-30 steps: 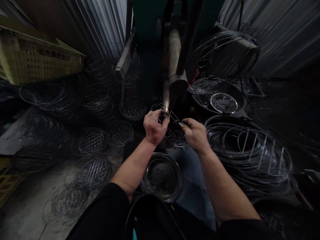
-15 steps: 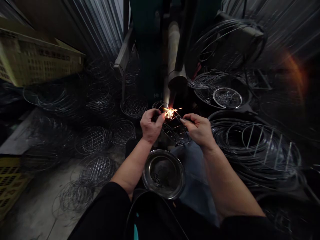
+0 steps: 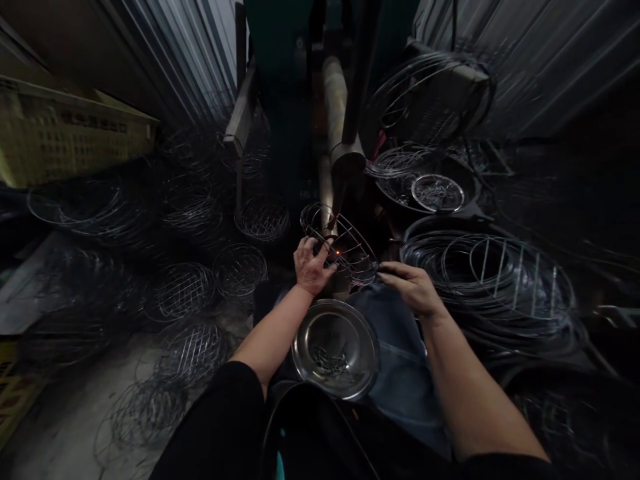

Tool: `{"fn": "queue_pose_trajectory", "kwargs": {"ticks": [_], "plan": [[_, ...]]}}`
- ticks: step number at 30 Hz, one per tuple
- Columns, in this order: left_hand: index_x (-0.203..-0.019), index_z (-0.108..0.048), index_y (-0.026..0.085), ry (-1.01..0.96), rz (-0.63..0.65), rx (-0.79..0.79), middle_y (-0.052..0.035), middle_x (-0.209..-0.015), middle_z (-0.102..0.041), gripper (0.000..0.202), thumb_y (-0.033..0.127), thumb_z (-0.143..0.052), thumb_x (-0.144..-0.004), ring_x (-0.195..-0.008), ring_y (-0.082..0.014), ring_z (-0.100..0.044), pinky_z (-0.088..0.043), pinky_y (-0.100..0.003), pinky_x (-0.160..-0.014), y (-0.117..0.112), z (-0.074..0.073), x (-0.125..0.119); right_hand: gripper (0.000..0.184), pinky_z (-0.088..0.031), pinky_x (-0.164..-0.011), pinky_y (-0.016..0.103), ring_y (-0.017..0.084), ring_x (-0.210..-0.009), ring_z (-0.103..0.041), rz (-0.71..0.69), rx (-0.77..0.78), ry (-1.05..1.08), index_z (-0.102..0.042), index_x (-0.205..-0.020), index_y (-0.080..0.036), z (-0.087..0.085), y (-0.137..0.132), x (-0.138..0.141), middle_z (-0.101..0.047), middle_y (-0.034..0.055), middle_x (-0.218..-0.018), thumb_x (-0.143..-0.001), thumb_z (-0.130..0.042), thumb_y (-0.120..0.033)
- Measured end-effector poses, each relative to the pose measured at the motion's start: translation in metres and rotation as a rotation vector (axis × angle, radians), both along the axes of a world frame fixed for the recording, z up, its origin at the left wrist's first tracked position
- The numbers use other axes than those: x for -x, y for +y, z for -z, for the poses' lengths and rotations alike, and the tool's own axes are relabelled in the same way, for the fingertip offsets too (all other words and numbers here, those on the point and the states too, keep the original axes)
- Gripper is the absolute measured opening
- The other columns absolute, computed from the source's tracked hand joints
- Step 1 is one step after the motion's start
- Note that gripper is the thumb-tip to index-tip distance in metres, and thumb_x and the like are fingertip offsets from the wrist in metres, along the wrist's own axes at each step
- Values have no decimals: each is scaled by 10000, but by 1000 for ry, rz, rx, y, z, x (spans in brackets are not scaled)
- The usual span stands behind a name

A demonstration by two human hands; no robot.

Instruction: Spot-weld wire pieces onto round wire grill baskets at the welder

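A round wire basket frame (image 3: 340,243) hangs under the tip of a welding machine's arm (image 3: 336,133). My left hand (image 3: 312,267) is closed on the frame's near left rim. My right hand (image 3: 411,287) pinches its right rim, fingers pressed together. A faint orange glow shows on the wire between my hands. Below them a shiny metal bowl (image 3: 336,347) rests on my lap with several small wire pieces in it.
Finished wire baskets (image 3: 190,287) lie scattered on the floor at left. A thick stack of wire rings (image 3: 490,287) sits at right, another pan of wire parts (image 3: 435,190) behind it. A yellow crate (image 3: 65,130) stands far left. Corrugated walls close the back.
The bright welding spark of half a second ago has faded to a faint glow. Both hands have lowered slightly and the frame has tilted, showing more of its rim.
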State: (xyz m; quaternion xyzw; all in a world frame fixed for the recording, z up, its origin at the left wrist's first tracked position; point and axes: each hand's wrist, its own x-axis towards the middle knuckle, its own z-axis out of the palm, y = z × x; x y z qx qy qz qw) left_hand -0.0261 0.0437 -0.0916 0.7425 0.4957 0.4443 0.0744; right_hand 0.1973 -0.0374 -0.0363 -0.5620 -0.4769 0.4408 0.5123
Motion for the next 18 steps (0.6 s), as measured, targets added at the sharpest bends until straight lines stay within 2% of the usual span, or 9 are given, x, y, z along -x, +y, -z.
{"fn": "queue_pose_trajectory", "kwargs": {"ticks": [2,4,6,8,11,14,16,18], "plan": [[-962,-743,248,-93,5,-2,-131,-1185,-561,317,326,-805,-661,-1206,-372,-496,-396,-537,-1000,5,3,-2,179,-527,-692,359,191,-680,-643,102,-44,-30,-756,-769,-216,-1,-1,6,-719,43,-749,-636,-783,-331],[-858,-734,224,-140,10,-3,-130,-1179,-568,143,313,-735,-747,-1139,-316,-547,-443,-490,-964,8,4,-6,148,-526,-721,366,194,-702,-642,163,-71,-37,-747,-761,-233,-5,-1,11,-715,32,-756,-643,-763,-321],[-851,-717,205,-225,48,33,-116,-1104,-609,91,265,-680,-794,-1020,-240,-606,-493,-410,-893,7,3,-10,151,-523,-765,373,200,-748,-651,192,-101,-69,-741,-765,-239,-12,1,15,-717,23,-778,-642,-752,-328],[-840,-692,185,-438,72,139,-74,-960,-644,74,224,-679,-778,-856,-173,-629,-512,-334,-793,4,1,-14,153,-518,-781,370,199,-766,-653,188,-133,-153,-740,-770,-233,-22,4,18,-717,19,-783,-660,-735,-339],[-791,-622,165,-923,-34,361,-11,-793,-627,225,219,-780,-640,-685,-119,-591,-484,-271,-680,0,-5,-18,147,-509,-768,355,194,-761,-646,171,-170,-286,-743,-774,-222,-34,12,22,-716,21,-778,-701,-694,-340],[-869,-587,162,-1314,-176,525,22,-756,-608,461,180,-841,-485,-670,-101,-588,-468,-252,-685,1,-10,-21,152,-502,-746,349,193,-748,-635,172,-191,-347,-741,-782,-223,-42,19,27,-714,21,-772,-709,-674,-338],[-908,-606,150,-1457,-161,635,27,-741,-602,523,154,-837,-439,-654,-95,-579,-459,-254,-682,4,-12,-24,147,-498,-739,350,194,-741,-627,179,-208,-386,-734,-779,-223,-45,24,30,-706,21,-766,-716,-661,-335],[-897,-647,127,-1499,-84,730,15,-722,-606,492,163,-823,-439,-609,-88,-551,-442,-259,-644,9,-14,-26,144,-496,-731,351,196,-737,-622,184,-230,-423,-727,-778,-225,-46,28,30,-699,22,-761,-723,-648,-332]]}}
